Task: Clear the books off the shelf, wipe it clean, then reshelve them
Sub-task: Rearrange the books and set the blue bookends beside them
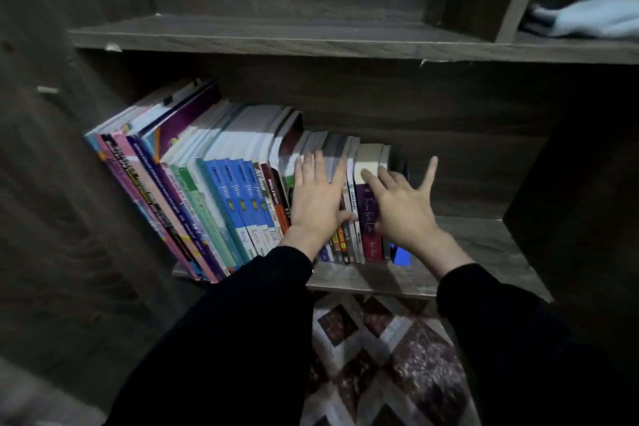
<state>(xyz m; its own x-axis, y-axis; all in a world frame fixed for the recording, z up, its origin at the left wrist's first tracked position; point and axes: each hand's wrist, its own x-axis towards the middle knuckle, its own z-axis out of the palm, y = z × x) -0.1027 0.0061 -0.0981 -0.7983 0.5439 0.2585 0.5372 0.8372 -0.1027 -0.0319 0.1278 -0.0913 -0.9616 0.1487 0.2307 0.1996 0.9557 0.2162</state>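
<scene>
The row of books [221,190] stands on the lower shelf [484,245], filling its left and middle and leaning left. Both hands are released, fingers straight. The left hand [316,197] lies flat on the small paperbacks, and the right hand [401,204] is spread over the last books of the row. Either nothing is cleared yet or the reshelving is nearly done; I cannot tell which. A pale, blurred cloth [594,15] lies in the upper right compartment.

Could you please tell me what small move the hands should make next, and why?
Likely clamp the small books between both hands and lift them out: left hand and right hand lie open on that group, and they stand on the shelf, uncleared.
</scene>
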